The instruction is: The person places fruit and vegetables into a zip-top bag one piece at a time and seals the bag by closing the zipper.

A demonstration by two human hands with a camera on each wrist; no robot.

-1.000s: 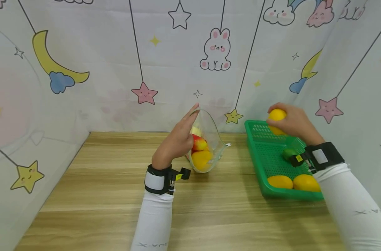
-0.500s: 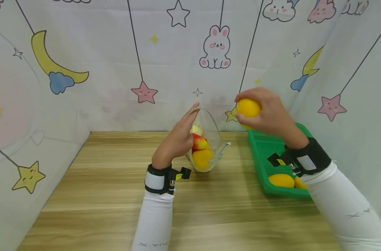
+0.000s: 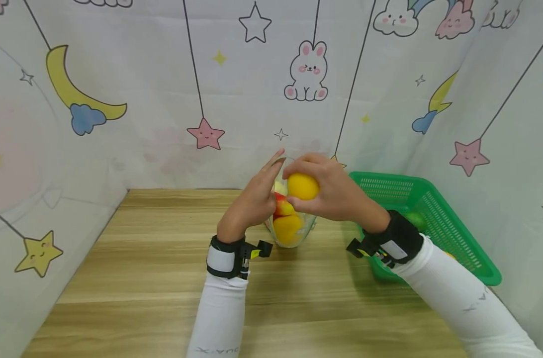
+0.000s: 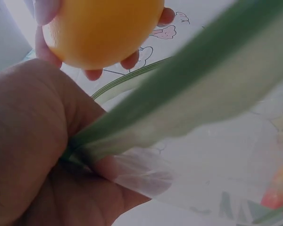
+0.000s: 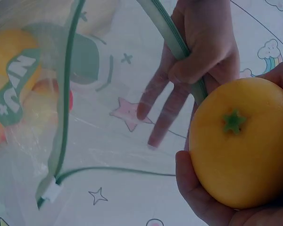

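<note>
In the head view, my left hand (image 3: 253, 196) holds a clear zip bag (image 3: 305, 232) by its rim, its mouth spread. The left wrist view shows the thumb pinching the green zip strip (image 4: 146, 101). My right hand (image 3: 340, 191) grips a yellow-orange toy orange (image 3: 303, 186) right at the bag's mouth. A green star-shaped stem mark (image 5: 234, 121) shows on that orange in the right wrist view. Inside the bag lie a yellow-orange fruit (image 3: 287, 228), a red-and-yellow fruit (image 3: 285, 208) and a pale one (image 3: 279, 188). A white slider (image 5: 52, 189) sits at the zip's end.
A green plastic basket (image 3: 466, 238) stands on the wooden table (image 3: 141, 278) at the right. A green fruit (image 3: 415, 220) lies in it, and my right forearm hides much of its near side. A printed cloth (image 3: 249, 74) hangs behind the table.
My right hand has carried the orange leftwards from above the basket to the bag's mouth. My left hand has stayed in place, holding the bag.
</note>
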